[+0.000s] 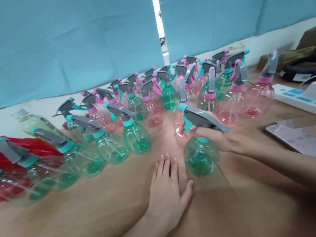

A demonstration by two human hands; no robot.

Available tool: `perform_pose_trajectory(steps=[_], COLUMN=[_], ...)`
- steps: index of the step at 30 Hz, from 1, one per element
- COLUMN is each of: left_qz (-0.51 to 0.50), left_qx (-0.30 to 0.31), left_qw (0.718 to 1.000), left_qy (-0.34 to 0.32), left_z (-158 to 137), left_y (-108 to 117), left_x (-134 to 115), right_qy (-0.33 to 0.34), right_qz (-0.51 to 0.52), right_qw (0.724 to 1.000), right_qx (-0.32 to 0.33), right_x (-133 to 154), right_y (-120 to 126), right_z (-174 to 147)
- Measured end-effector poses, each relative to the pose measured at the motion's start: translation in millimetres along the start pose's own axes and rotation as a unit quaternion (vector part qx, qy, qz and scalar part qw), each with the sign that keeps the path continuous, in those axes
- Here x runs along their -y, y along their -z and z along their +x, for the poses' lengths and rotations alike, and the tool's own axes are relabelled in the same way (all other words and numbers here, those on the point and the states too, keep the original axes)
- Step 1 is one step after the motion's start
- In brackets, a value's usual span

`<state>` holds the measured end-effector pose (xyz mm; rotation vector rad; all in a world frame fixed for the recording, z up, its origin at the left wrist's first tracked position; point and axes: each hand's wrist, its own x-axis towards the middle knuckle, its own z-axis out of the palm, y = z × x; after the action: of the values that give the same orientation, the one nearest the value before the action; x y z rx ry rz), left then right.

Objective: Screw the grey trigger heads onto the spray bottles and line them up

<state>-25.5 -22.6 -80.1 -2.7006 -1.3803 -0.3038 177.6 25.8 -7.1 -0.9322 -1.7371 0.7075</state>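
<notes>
Light wood tabletop [134, 227] fills the near end, with decent elbow room around the left hand [166, 194], which lies palm down on it holding nothing, fingers slightly fanned and thumb out to the side. Just right of that thumb is the green spray bottle [202, 159], right hand [217, 137] wrapped around it up near the neck; can't really tell if the base touches the wood. Phone [311, 149] sits near the right forearm, so that side's tighter. Further up, a row of teal-collared bottles [137, 138] slants off to the left edge by a red plastic bag [36, 145], and pink bottles [233, 108] box in the right, a power strip [297, 99] beside them. Narrow lane of wood between those groups, then more green and pink sprayers [169, 98] packed at the back. Behind everything: white wall [287, 38], blue sheet [71, 36], bright strip of light [157, 9] splitting it.
</notes>
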Motion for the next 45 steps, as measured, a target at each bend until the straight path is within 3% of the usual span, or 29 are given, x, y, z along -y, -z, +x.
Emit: perform_pose_trajectory(steps=[7,12,18,34,45], left_qz=[0.004,0.008,0.008,0.015,0.020], left_qx=[0.006,0.004,0.010,0.020,-0.005], left_qw=[1.000,1.000,1.000,1.000,1.000], left_qy=[0.001,-0.002,-0.001,0.003,0.000], left_z=[0.1,0.2,2.0,1.6,1.4], left_y=[2.4,1.7,1.4,2.4,-0.4], left_x=[-0.3,-0.2,-1.7,-1.4,-0.2], right_qy=[0.023,-0.016,0.003,-0.055,-0.012], right_qz=[0.047,0.032,0.034,0.042,0.035], right_qw=[0.999,0.999,0.999,0.997,0.999], right_qx=[0.010,0.003,-0.004,-0.014,-0.039], right_x=[0.0,3.1,10.6,30.6,4.9], right_y=[-1.6,-0.9,0.2,-1.7,-5.3], right_z=[2.1,-1.1,-1.4,-0.2,1.1])
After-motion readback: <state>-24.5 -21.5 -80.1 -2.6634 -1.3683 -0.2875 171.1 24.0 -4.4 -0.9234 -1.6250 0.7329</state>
